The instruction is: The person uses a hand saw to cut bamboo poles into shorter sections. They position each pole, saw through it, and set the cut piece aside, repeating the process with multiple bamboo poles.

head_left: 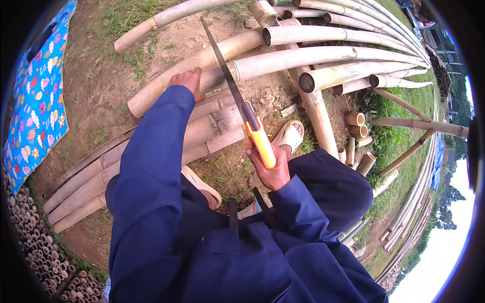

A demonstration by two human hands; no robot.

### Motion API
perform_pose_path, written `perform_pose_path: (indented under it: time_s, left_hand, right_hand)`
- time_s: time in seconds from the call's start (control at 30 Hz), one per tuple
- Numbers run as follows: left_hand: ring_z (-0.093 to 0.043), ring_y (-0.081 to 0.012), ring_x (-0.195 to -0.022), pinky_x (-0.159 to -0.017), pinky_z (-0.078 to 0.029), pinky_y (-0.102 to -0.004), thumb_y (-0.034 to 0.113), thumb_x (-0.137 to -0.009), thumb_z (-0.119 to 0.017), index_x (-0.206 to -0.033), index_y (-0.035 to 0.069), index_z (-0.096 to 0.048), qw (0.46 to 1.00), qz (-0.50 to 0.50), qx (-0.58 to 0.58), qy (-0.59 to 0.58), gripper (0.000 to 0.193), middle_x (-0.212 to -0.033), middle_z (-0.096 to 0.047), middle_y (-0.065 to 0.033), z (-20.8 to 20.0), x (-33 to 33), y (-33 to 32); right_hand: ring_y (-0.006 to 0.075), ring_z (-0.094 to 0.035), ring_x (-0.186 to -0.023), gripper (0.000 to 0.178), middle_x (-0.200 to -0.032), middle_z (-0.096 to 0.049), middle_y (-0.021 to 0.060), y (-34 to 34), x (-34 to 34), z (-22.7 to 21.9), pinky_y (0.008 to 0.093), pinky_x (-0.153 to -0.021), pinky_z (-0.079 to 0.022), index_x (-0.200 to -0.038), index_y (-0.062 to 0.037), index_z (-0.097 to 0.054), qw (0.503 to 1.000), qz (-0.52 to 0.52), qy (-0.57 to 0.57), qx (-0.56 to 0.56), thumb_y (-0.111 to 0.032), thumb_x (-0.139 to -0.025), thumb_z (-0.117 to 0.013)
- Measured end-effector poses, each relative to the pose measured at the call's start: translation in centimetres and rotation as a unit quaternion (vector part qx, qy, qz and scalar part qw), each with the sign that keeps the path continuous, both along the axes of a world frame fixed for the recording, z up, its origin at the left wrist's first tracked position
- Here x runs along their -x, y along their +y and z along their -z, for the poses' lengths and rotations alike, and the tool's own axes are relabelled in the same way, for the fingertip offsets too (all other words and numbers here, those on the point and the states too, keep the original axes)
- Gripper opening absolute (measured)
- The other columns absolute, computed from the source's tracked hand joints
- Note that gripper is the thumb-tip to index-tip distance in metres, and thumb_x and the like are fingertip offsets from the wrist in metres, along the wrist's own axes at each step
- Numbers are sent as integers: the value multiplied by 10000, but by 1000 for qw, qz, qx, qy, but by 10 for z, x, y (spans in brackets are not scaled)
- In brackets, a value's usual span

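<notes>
My right hand (273, 169) is wrapped around the orange and black handle of a handsaw (259, 137). The saw's long blade points up and away, crossing a pale bamboo pole (298, 56). Whether its teeth bite into the pole cannot be made out. Left of the blade, my left hand (187, 82) grips that same pole, with the thumb on the near side. My left sleeve hides part of what lies beneath. Just beyond that hand another thick bamboo pole (222, 53) lies on the ground.
More bamboo poles (333, 76) fan out at the upper right across a supporting bamboo log (316, 113). Several poles (101, 177) lie by my left leg. Short cut pieces (355, 118) sit at right. A blue patterned cloth (43, 96) and stacked bamboo (43, 250) are at far left.
</notes>
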State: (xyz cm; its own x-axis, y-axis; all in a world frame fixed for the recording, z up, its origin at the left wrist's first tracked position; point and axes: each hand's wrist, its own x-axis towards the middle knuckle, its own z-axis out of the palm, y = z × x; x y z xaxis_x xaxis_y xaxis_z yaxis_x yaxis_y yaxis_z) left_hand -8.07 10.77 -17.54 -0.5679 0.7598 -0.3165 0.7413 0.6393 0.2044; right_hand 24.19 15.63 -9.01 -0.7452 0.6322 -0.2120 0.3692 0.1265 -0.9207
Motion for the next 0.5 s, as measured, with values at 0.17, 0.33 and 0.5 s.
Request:
perform_pose_path:
  time_s: [0.17, 0.33, 0.5]
  left_hand:
    - [-707, -413, -1040, -932, -562, -501, 312, -709, -868, -1200, 31, -564, 1000, -7, -9, 18, 642, -1078, -722, -230, 10, -3, -11]
    - [-707, -415, -1042, -925, -569, -499, 313, -710, -871, -1206, 31, -560, 1000, 6, -2, -4, 650, -1078, -723, -225, 1, 2, 4]
    - [-694, -417, -1067, -933, -557, -512, 319, -705, -892, -1205, 51, -561, 1000, -5, -9, 23, 657, -1123, -718, -204, 5, -3, -6]
  right_hand:
    - [134, -715, -853, 310, -913, -742, 108, -34, -114, -56, 288, -802, -552, -1217, 54, -693, 999, 2, -52, -9, -37, -923, -722]
    - [110, -501, -583, 150, -654, -590, 29, 6, -9, -18, 316, -555, -441, -924, 34, -670, 999, -11, -25, -34, -104, -959, -718]
    - [90, -511, -617, 152, -691, -617, 21, -2, -5, 4, 305, -571, -445, -955, 26, -680, 999, 18, -14, 31, -108, -939, -747]
